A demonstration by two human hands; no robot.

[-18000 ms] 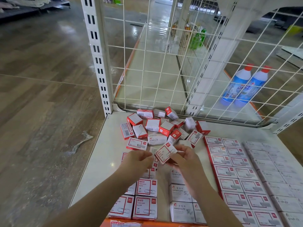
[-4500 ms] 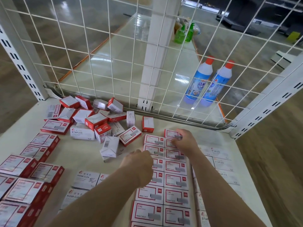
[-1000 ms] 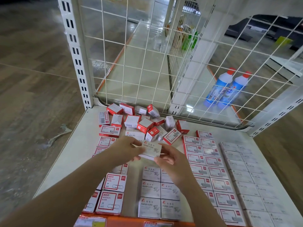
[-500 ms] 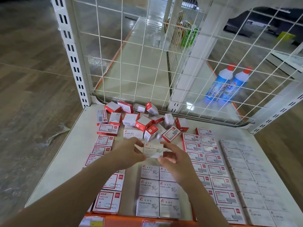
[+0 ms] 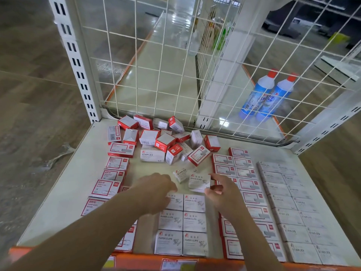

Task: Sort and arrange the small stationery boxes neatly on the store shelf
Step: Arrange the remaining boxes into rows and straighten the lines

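The right hand [image 5: 222,190] pinches a white paper clips box [image 5: 199,183] at centre frame, holding it just above the head of the two-wide white paper clips rows [image 5: 182,222]. The left hand [image 5: 156,190] hovers beside it, fingers loosely curled and holding nothing. A tilted staples box [image 5: 180,174] lies just beyond. The jumbled box pile [image 5: 162,141] sits at the shelf's [image 5: 58,202] upper middle, against the wire grid [image 5: 148,61].
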